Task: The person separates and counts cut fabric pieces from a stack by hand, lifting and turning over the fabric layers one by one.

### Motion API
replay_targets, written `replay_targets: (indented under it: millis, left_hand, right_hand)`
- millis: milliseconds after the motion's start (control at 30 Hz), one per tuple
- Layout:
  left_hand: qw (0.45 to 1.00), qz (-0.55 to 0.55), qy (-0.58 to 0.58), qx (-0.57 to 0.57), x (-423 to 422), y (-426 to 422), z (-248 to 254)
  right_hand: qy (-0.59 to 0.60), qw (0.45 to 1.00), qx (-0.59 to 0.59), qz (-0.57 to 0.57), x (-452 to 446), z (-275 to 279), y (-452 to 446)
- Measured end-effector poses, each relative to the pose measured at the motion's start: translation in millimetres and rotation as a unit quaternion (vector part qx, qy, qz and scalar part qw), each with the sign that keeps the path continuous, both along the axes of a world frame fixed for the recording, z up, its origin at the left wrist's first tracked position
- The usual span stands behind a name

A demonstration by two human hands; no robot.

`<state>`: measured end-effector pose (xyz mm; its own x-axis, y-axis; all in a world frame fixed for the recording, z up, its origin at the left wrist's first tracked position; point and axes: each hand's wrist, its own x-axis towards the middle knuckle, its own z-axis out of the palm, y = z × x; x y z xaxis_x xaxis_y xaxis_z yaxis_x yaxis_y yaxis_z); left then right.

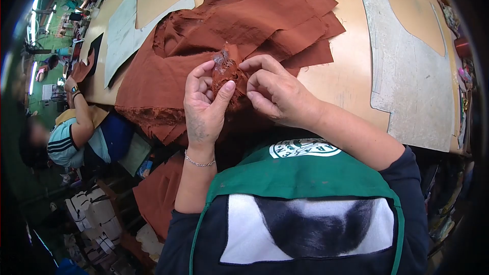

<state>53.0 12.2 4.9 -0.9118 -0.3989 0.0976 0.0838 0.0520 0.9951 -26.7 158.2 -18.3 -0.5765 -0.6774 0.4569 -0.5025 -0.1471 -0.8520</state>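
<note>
A frayed bunch of rust-brown cloth [222,73] is raised in front of me, with loose threads and a greyish patch near its top. My left hand [206,91] grips it from the left, thumb across the front and fingers behind. On the other side, my right hand [272,89] has its fingers curled with thumb and forefinger close together at the bunch's right edge; whatever is between them is too small to name. Beneath both hands spreads a big heap of rust-brown fabric pieces [275,15] with ragged edges, lying on the table.
The wooden table [336,89] carries a grey pattern sheet [407,81] at right and a pale one [130,40] at left. A co-worker [76,132] handles dark cloth at the left edge. Wrapped bundles [94,214] lie low at left.
</note>
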Motion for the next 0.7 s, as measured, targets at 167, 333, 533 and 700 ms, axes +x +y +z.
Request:
replay_targets:
  millis: [167, 333, 533, 700]
  left_hand:
    - [1.000, -0.001, 0.001, -0.008, -0.7, 3.4, 3.8]
    - [1.000, -0.003, -0.002, -0.010, -0.3, 1.7, 1.2]
    - [1.000, -0.001, 0.000, -0.008, -0.9, 1.7, 1.8]
    - [1.000, -0.003, -0.008, -0.009, 0.4, 2.3, 3.6]
  right_hand:
    - [0.031, 0.999, -0.019, -0.013, 0.9, -0.6, -1.8]
    - [0.057, 0.998, -0.012, -0.017, -1.8, -4.1, -4.3]
    - [0.038, 0.999, -0.005, -0.004, -1.7, -5.8, -2.1]
    - [0.038, 0.999, -0.015, -0.005, 0.5, 0.0, -2.0]
